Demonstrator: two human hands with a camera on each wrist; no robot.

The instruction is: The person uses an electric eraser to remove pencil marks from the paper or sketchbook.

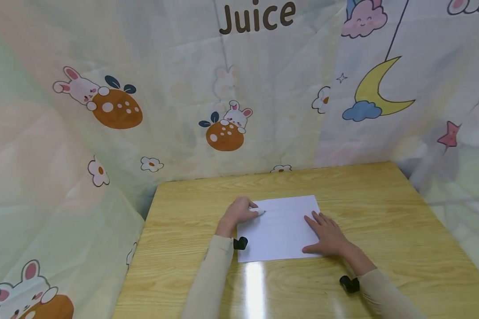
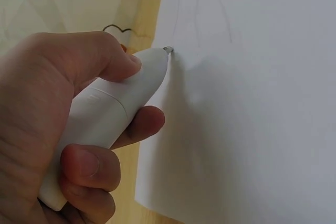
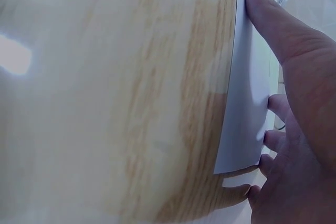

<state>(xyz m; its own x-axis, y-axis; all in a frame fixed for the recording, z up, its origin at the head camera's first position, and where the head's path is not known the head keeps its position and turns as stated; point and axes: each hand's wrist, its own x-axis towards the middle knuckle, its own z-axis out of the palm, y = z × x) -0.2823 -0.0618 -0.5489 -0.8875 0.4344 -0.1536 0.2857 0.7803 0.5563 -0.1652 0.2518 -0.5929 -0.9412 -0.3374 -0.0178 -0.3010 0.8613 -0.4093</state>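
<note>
A white sheet of paper (image 1: 277, 237) lies on the wooden table. My left hand (image 1: 238, 211) grips a thick white pen-shaped tool (image 2: 107, 108) with a small metal tip, thumb and fingers wrapped about its body. That tip is at the left part of the sheet; whether it touches cannot be told. Several faint thin lines (image 2: 198, 11) run across the paper near it. On the sheet's right side rests my right hand (image 1: 328, 235), fingers spread, with the thumb on the paper near its front edge in the right wrist view.
The wooden table (image 1: 183, 221) extends around the sheet. A printed cloth (image 1: 175, 110) with rabbits, fruit and a moon hangs behind and beside it. Dark wrist cameras (image 1: 240, 243) sit by both cuffs. Light glares on the tabletop before the paper.
</note>
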